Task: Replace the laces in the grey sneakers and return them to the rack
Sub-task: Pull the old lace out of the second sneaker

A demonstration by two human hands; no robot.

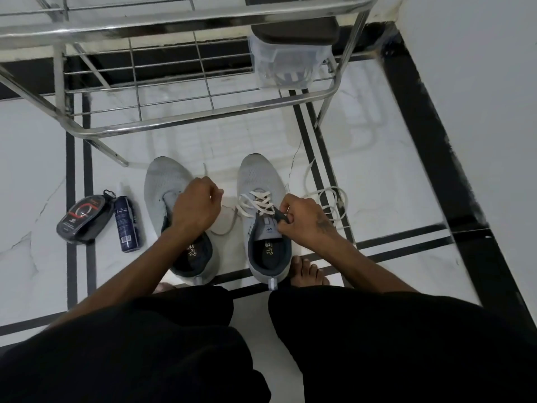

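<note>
Squatting in black shorts [377,344] over the white tiled floor [29,170], one bare foot [309,273] showing just behind the right grey sneaker [263,216]. Gripping that sneaker's dark tongue [279,215] with the right hand [305,219], fingers curled tight around it, just below the cream lace [258,202] crossing the eyelets. Hovering over the left grey sneaker [171,205] with the left hand [196,206], fingers clenched and pinching a lace end. Lying coiled on the floor right of the sneakers, a loose white lace [334,199]. Resting left of them, a dark spray can [126,225] beside a black shoe-polish sponge [84,218]. Standing beyond, the steel rack [174,27], carrying a clear plastic container [286,65].
</note>
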